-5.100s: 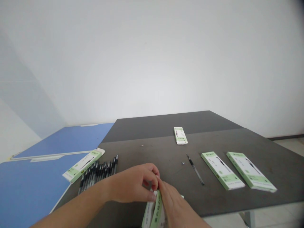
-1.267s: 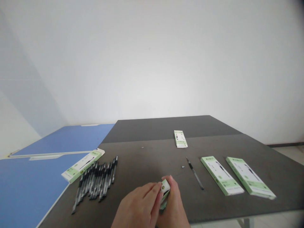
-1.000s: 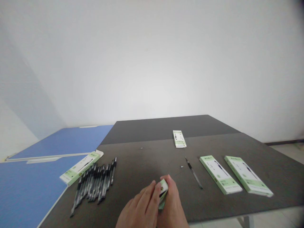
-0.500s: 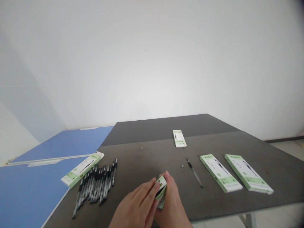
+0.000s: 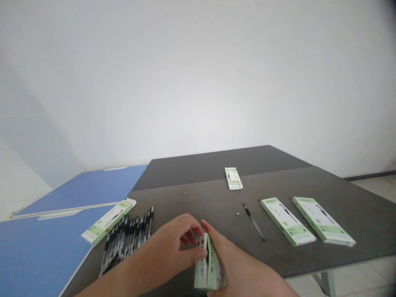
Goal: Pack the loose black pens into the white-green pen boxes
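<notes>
L hand (image 5: pixel 173 239) and R hand (image 5: pixel 241 270) together at the near side of a dark tabletop (image 5: pixel 198 202) — both clamped on a white-and-green pen carton (image 5: pixel 208 264), L fingers curled over its top, R hand pressed along its right side. Carton stands roughly upright between them, its panels splayed in a narrow V, its lower end low in frame. Black pens (image 5: pixel 123 235) lie in a loose fan just left of the hands, beside a flat green carton (image 5: pixel 108 220) at the edge of a blue table (image 5: pixel 40 247). To the right: a lone pen (image 5: pixel 253 220), a tiny scrap (image 5: pixel 238 214), two flat cartons (image 5: pixel 287 221) (image 5: pixel 323 220); a smaller one (image 5: pixel 232 178) sits farther back. Risks — thin card may crease under too hard a squeeze, carton may spring open or drop if grip slackens, and a low sweep of the L forearm (image 5: pixel 123 272) could scatter the pens.
</notes>
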`<action>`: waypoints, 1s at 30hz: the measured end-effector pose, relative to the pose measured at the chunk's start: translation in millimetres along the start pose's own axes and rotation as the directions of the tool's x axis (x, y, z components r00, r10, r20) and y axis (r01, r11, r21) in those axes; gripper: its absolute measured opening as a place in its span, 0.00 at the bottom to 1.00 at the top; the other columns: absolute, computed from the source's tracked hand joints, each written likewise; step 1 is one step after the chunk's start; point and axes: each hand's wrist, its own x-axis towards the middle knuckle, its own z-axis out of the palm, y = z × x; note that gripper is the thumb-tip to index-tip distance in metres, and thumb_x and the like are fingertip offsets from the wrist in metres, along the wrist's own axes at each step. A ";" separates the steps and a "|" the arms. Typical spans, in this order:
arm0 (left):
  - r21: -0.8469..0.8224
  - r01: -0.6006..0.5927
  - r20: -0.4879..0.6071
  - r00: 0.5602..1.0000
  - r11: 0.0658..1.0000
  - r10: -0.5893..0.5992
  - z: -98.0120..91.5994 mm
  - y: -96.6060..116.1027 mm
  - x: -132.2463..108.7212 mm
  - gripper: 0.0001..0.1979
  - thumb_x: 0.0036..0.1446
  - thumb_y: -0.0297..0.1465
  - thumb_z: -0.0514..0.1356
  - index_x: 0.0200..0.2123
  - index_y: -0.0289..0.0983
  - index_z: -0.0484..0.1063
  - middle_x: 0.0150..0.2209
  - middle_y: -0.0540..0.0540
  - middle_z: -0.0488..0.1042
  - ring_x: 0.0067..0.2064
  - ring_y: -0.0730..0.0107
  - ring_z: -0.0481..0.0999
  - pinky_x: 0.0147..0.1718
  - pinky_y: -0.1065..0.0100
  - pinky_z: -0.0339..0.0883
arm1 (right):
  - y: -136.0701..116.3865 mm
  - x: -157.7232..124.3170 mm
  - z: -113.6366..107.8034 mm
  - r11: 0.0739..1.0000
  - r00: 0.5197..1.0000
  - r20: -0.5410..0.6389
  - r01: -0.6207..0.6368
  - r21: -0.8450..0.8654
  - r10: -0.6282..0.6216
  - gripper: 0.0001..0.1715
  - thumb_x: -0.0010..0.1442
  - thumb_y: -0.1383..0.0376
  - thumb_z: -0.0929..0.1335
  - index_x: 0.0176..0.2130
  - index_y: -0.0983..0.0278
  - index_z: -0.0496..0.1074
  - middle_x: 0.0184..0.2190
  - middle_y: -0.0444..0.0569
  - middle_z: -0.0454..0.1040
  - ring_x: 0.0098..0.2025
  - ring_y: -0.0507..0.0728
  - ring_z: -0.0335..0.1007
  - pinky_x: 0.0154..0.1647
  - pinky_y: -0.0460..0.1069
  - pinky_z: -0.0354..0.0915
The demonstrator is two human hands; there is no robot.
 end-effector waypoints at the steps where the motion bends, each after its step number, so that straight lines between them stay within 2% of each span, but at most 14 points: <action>1: -0.024 0.053 0.012 0.999 0.998 -0.053 3.0 -0.5 -2.7 0.12 0.51 0.33 0.64 0.39 0.40 0.70 0.36 0.52 0.74 0.36 0.69 0.73 0.35 0.71 0.65 | -4.5 -1.9 -4.3 1.000 0.999 0.032 0.006 -0.022 -0.005 0.61 0.40 0.69 0.72 0.67 0.65 0.43 0.67 0.59 0.52 0.66 0.63 0.52 0.64 0.58 0.54; 5: -0.116 0.196 0.035 0.981 0.974 -0.193 16.4 -2.9 -10.4 0.11 0.51 0.31 0.62 0.39 0.40 0.71 0.30 0.54 0.73 0.31 0.70 0.71 0.29 0.72 0.62 | -19.6 -6.1 -10.7 0.994 0.993 0.116 -0.010 -0.109 0.023 0.57 0.43 0.69 0.72 0.66 0.72 0.47 0.64 0.62 0.57 0.65 0.65 0.53 0.64 0.59 0.54; 9: -0.243 0.229 0.052 0.973 0.943 -0.223 23.3 -11.9 -11.7 0.11 0.52 0.29 0.59 0.40 0.38 0.73 0.25 0.55 0.71 0.27 0.73 0.69 0.26 0.73 0.58 | -22.8 -9.5 -9.1 0.979 0.984 0.140 -0.084 -0.187 0.111 0.59 0.42 0.72 0.72 0.67 0.74 0.45 0.65 0.65 0.53 0.66 0.67 0.49 0.65 0.61 0.51; 12: -0.432 0.218 0.128 0.975 0.875 -0.180 26.3 -20.9 -10.6 0.12 0.52 0.31 0.60 0.41 0.37 0.73 0.29 0.53 0.74 0.30 0.73 0.71 0.28 0.74 0.61 | -17.8 -13.1 -7.6 0.981 0.984 0.150 -0.072 -0.182 0.100 0.57 0.44 0.71 0.70 0.67 0.75 0.44 0.66 0.67 0.51 0.67 0.67 0.47 0.65 0.64 0.49; 14: -0.548 0.232 0.138 0.973 0.804 -0.187 28.3 -24.5 -10.5 0.11 0.52 0.30 0.59 0.40 0.37 0.73 0.31 0.52 0.75 0.31 0.73 0.72 0.30 0.74 0.63 | -13.6 -16.0 -6.0 0.986 0.988 0.129 -0.068 -0.155 0.089 0.56 0.44 0.69 0.70 0.66 0.76 0.45 0.65 0.68 0.51 0.67 0.67 0.47 0.65 0.64 0.50; 16: -0.633 0.239 0.128 0.970 0.737 -0.205 29.6 -24.8 -12.0 0.10 0.52 0.28 0.58 0.40 0.36 0.73 0.32 0.51 0.76 0.32 0.72 0.73 0.32 0.73 0.66 | -10.0 -19.0 -3.7 0.989 0.994 0.087 -0.059 -0.133 0.071 0.55 0.45 0.67 0.70 0.66 0.77 0.46 0.65 0.69 0.53 0.66 0.68 0.49 0.64 0.64 0.52; 18: -0.694 0.211 0.115 0.976 0.689 -0.183 30.2 -22.7 -15.3 0.12 0.54 0.29 0.58 0.43 0.37 0.72 0.36 0.49 0.76 0.36 0.69 0.75 0.36 0.69 0.70 | -7.7 -21.6 -0.8 0.989 0.998 0.042 -0.034 -0.142 0.040 0.52 0.48 0.66 0.69 0.66 0.76 0.47 0.64 0.69 0.54 0.66 0.68 0.51 0.63 0.65 0.54; 20: -0.728 0.170 0.096 0.985 0.664 -0.147 31.8 -20.9 -19.7 0.17 0.56 0.34 0.59 0.49 0.39 0.70 0.42 0.46 0.75 0.41 0.66 0.76 0.39 0.66 0.71 | -6.2 -23.1 2.4 0.985 1.000 0.007 0.000 -0.170 0.001 0.49 0.49 0.66 0.68 0.65 0.76 0.48 0.63 0.69 0.58 0.65 0.67 0.54 0.62 0.64 0.56; 22: -0.752 0.131 0.065 0.990 0.646 -0.125 36.2 -21.7 -24.2 0.22 0.56 0.39 0.60 0.53 0.41 0.67 0.45 0.45 0.74 0.42 0.66 0.76 0.39 0.65 0.72 | -4.2 -23.3 6.2 0.979 0.999 -0.027 0.022 -0.204 -0.028 0.48 0.49 0.67 0.68 0.65 0.75 0.49 0.61 0.69 0.60 0.63 0.67 0.57 0.60 0.64 0.59; 24: -0.747 0.114 0.053 0.992 0.655 -0.112 43.2 -24.8 -27.9 0.24 0.55 0.42 0.62 0.53 0.41 0.66 0.44 0.45 0.74 0.41 0.66 0.77 0.37 0.67 0.72 | -0.9 -22.7 11.0 0.966 0.995 -0.072 0.050 -0.254 -0.070 0.48 0.48 0.67 0.68 0.65 0.74 0.49 0.60 0.68 0.62 0.62 0.67 0.59 0.58 0.64 0.62; 26: -0.701 0.110 0.055 0.993 0.705 -0.101 50.2 -27.7 -30.8 0.23 0.56 0.41 0.62 0.53 0.41 0.67 0.43 0.45 0.77 0.41 0.66 0.78 0.37 0.68 0.72 | 3.5 -21.9 16.9 0.943 0.986 -0.113 0.079 -0.324 -0.121 0.50 0.47 0.69 0.68 0.65 0.72 0.47 0.58 0.67 0.64 0.60 0.68 0.61 0.56 0.64 0.64; 30: -0.542 0.064 -0.020 0.996 0.838 -0.089 54.5 -24.5 -33.5 0.16 0.58 0.35 0.59 0.50 0.39 0.69 0.42 0.45 0.79 0.39 0.67 0.79 0.37 0.69 0.73 | 9.6 -21.8 28.1 0.875 0.963 -0.191 0.077 -0.478 -0.189 0.58 0.44 0.73 0.67 0.66 0.70 0.35 0.56 0.66 0.66 0.57 0.69 0.65 0.52 0.64 0.68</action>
